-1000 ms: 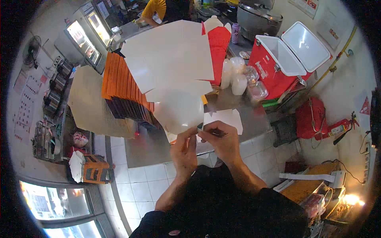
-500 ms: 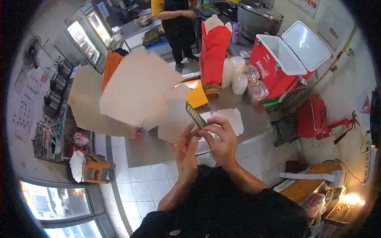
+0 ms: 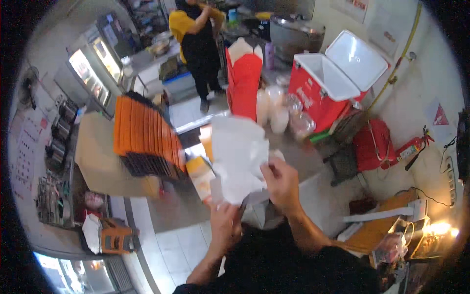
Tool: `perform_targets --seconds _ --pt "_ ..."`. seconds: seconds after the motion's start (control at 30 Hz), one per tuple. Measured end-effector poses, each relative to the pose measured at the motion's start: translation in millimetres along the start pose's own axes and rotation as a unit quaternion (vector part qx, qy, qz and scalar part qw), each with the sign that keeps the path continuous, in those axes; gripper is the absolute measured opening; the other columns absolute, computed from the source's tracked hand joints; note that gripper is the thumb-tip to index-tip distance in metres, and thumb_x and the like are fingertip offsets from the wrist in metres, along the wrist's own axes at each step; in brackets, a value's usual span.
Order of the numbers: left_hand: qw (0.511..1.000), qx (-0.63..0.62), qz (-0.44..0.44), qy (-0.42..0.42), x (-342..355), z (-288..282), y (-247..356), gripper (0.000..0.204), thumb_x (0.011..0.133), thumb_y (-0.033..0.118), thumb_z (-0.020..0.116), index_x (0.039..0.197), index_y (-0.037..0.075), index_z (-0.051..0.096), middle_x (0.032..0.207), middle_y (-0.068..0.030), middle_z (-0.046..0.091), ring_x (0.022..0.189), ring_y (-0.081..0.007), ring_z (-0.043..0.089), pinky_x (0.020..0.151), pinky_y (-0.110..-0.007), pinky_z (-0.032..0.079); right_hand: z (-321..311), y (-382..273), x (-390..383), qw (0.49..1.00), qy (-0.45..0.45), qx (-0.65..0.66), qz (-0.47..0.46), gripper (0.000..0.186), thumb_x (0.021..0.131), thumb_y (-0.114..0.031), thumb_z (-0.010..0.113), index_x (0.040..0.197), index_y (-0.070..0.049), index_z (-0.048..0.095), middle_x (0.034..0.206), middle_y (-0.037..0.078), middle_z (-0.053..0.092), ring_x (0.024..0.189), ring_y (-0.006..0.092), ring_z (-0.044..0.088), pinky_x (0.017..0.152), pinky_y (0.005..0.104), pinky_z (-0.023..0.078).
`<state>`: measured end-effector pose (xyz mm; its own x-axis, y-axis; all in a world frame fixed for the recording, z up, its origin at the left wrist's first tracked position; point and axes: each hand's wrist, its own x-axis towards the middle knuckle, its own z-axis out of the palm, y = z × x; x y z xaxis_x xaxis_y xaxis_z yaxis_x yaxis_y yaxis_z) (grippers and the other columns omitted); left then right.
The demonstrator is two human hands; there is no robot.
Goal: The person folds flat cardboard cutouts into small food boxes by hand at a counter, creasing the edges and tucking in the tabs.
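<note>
A partly unfolded cardboard food box (image 3: 240, 152), with its white inner side up, is held over the metal table (image 3: 171, 210) in front of me. My left hand (image 3: 226, 226) is closed on its near left edge. At the right edge, the fingers and thumb of my right hand (image 3: 281, 186) pinch a flap. The box's side flaps stand partly raised, and its underside is hidden. Just left of it, a yellow-and-white carton (image 3: 199, 177) lies on the table.
Orange stacked cartons (image 3: 144, 134) stand at the left beside a large brown cardboard sheet (image 3: 95, 152). Behind the box rise nested red cartons (image 3: 245, 83), with clear plastic containers (image 3: 279, 120) and an open red cooler (image 3: 318, 90) to the right. A co-worker (image 3: 200, 49) stands beyond the table.
The blurred white cardboard at the left no longer covers the orange stack. My hands have moved apart, and the box between them now shows its broad white inside instead of a narrow green patterned side.
</note>
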<state>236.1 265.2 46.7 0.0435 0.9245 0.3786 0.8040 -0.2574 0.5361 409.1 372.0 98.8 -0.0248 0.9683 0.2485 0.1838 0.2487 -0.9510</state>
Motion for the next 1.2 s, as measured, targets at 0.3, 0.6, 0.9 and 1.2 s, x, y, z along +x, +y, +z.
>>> perform_targets --seconds 0.3,0.6,0.9,1.2 --pt "0.993 -0.068 -0.031 0.089 -12 30 23 0.036 0.085 0.008 0.071 0.120 0.008 0.063 0.106 -0.0133 0.066 0.097 -0.0333 0.066 0.083 -0.040 0.054 -7 14 -67 0.990 -0.039 -0.034 0.129 0.019 0.096 -0.015 0.064 0.090 0.001 0.056 0.069 0.006 0.054 0.066 0.0088 0.050 0.059 0.0298 0.044" --pt "0.899 -0.319 -0.228 -0.194 -51 73 84 0.028 0.091 0.009 0.067 0.118 0.003 0.066 0.100 -0.0088 0.070 0.090 -0.0167 0.066 0.078 -0.031 0.055 -119 47 -115 0.968 -0.130 -0.179 -0.118 0.017 0.090 -0.016 0.065 0.098 -0.001 0.064 0.090 0.019 0.066 0.089 0.0399 0.064 0.074 0.0452 0.050" --pt "0.695 -0.461 -0.368 -0.410 -147 170 166 0.045 0.091 0.019 0.072 0.132 0.010 0.058 0.100 -0.0032 0.067 0.086 -0.0081 0.060 0.073 -0.026 0.049 -261 80 -235 0.898 -0.347 -0.233 0.136 0.031 0.095 -0.032 0.061 0.103 -0.003 0.065 0.091 0.018 0.070 0.086 0.0375 0.068 0.076 0.0446 0.053" --pt "0.682 -0.408 -0.385 -0.469 -177 168 240 0.055 0.092 0.031 0.073 0.139 0.010 0.054 0.123 -0.0065 0.065 0.117 -0.0130 0.057 0.102 -0.027 0.043 -321 98 -296 0.921 -0.321 -0.097 0.196 0.030 0.091 -0.028 0.072 0.102 -0.001 0.068 0.089 0.011 0.072 0.082 0.0177 0.067 0.076 0.0335 0.053"
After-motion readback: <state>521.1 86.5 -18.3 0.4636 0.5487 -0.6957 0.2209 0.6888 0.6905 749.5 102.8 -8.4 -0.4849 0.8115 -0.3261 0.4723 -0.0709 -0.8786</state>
